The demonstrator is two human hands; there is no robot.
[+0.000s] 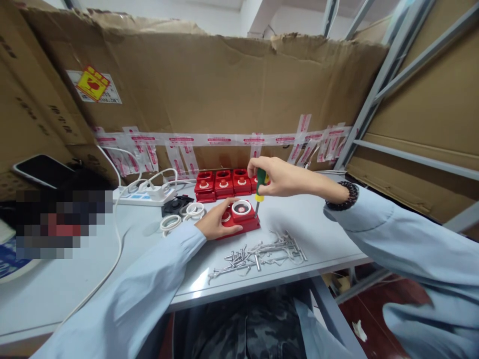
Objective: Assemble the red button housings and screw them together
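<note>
My left hand (219,220) is wrapped over the left end of a red housing (246,224), pressing it to the table. A white ring (241,207) with a dark round centre sits on top of that housing. In my right hand (275,176) is a screwdriver (259,192) with a green and yellow handle, held upright. Its tip meets the right end of the housing; whether a screw is under it is too small to tell. Nearer the table's front edge lie loose screws (236,257) and thin metal pieces (279,245).
Behind the hands stands a row of red housings (223,184). Several white rings (171,224) and black parts (175,204) lie at the left, beside a power strip (145,197) with a trailing white cable (119,239). A cardboard wall (224,89) closes off the back.
</note>
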